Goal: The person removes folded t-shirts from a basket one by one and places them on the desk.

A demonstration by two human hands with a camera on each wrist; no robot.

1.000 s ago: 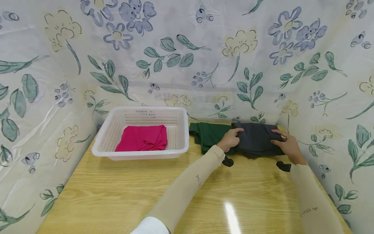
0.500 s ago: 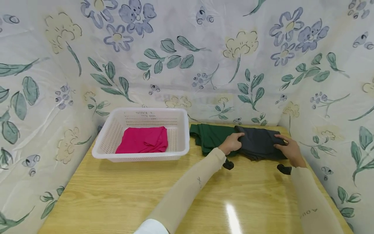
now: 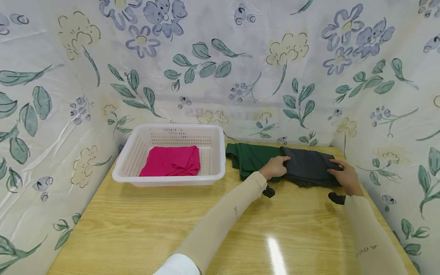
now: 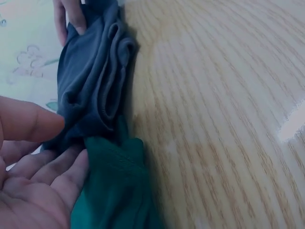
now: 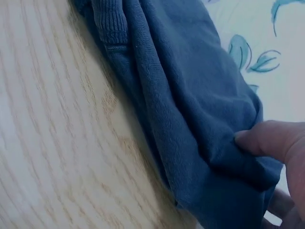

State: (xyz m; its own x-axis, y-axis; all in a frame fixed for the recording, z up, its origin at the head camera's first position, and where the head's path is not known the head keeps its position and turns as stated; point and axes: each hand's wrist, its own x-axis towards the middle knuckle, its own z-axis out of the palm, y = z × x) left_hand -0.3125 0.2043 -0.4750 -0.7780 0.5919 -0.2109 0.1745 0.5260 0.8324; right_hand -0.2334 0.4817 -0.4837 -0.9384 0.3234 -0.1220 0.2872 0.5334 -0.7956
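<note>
Head view is showing a person leaning both arms toward the back of a wooden table [image 3: 154, 225], where a folded dark grey cloth [image 3: 311, 167] is lying near the right corner. The left hand [image 3: 274, 168] is grasping this cloth at its left end: in the left wrist view, the thumb is resting along the upper side while the other fingers are reaching underneath, palm turned upward. The right hand [image 3: 346, 178] is pinching the opposite end; in the right wrist view, its thumb is pressing a dent into the fabric and the other fingers are curling in from beyond the edge, partly hidden. Several stacked folds are showing along the cloth's near side, and a ribbed strip is running along one of them.

A green cloth [image 3: 254, 156] is lying just to the left, its right end passing behind or beneath the grey one; which of the two is hard to tell. Farther left, a white basket [image 3: 168, 178] with slotted walls is standing upright on the table, and a folded pink cloth [image 3: 170, 162] is resting inside it. Beige sleeves [image 3: 223, 223] are covering the forearms, and a flower-printed sheet [image 3: 206, 95] is hanging behind and along both sides.
</note>
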